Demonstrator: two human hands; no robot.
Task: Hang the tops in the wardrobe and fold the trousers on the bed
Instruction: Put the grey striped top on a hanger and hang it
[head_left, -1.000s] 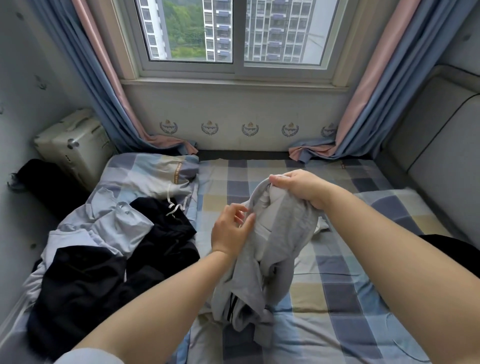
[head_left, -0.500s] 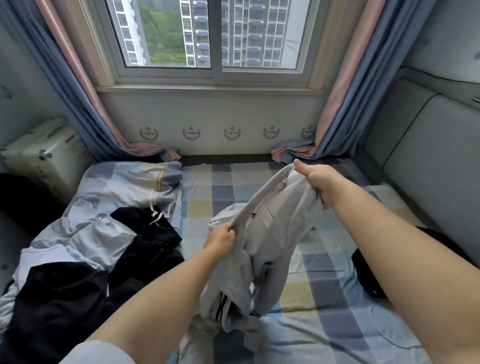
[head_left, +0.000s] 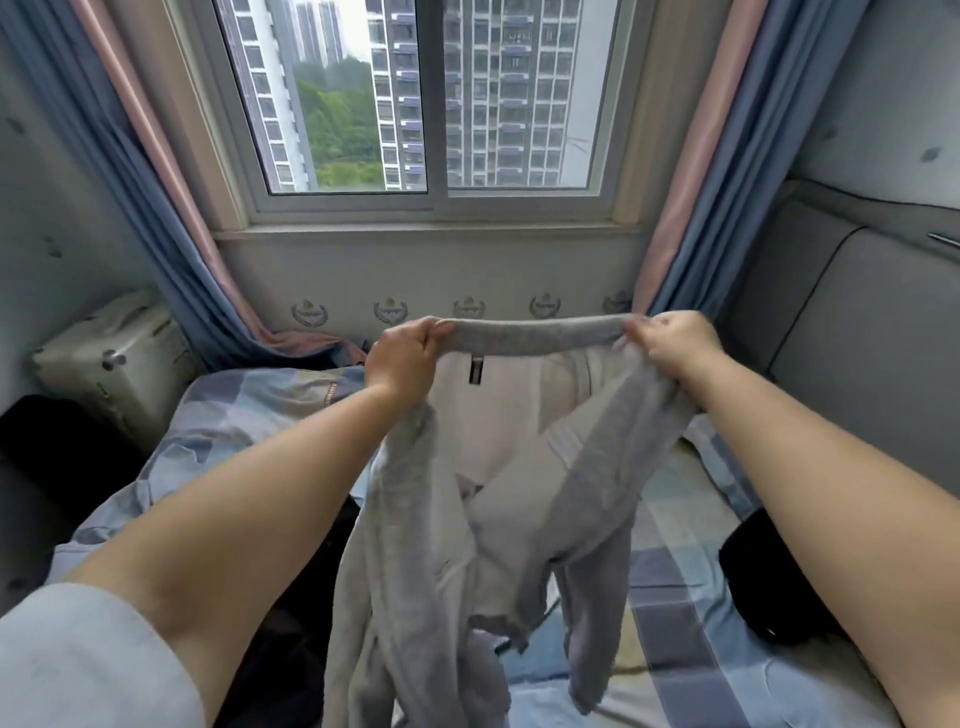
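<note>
Nearest, at the lower left corner, a pale sleeve cuff (head_left: 78, 660) on the left arm. Lower down in the middle, hanging free above the checked blue, grey and cream bed sheet (head_left: 670, 670), the two legs of the soft light-grey jersey trousers (head_left: 498, 519), turned partly inside out, paler lining showing, the legs crossed and crumpled, apparently not touching the sheet. Judged light and limp: no stiffness at all, folds under its own weight, not slippery, not fragile.

A little farther, held up in the air between both hands, the ribbed grey waistband (head_left: 535, 335), stretched almost straight. Left hand (head_left: 402, 358) gripping its left end, fingers curled tight round the band, thumb on top. Right hand (head_left: 670, 343) gripping the right end in the same way, fingers bunched round the cloth. Good place to take hold: the elastic band is the firmest part, and from here a shake could probably let the legs fall straight before laying flat for folding.

To the right on the bed, a black garment (head_left: 769, 587); to the left, dark clothes (head_left: 291, 623) partly hidden by the arm. Farther left, a cream hard suitcase (head_left: 111, 358). Farthest, blue and pink curtains (head_left: 171, 218) beside the window (head_left: 436, 104).
</note>
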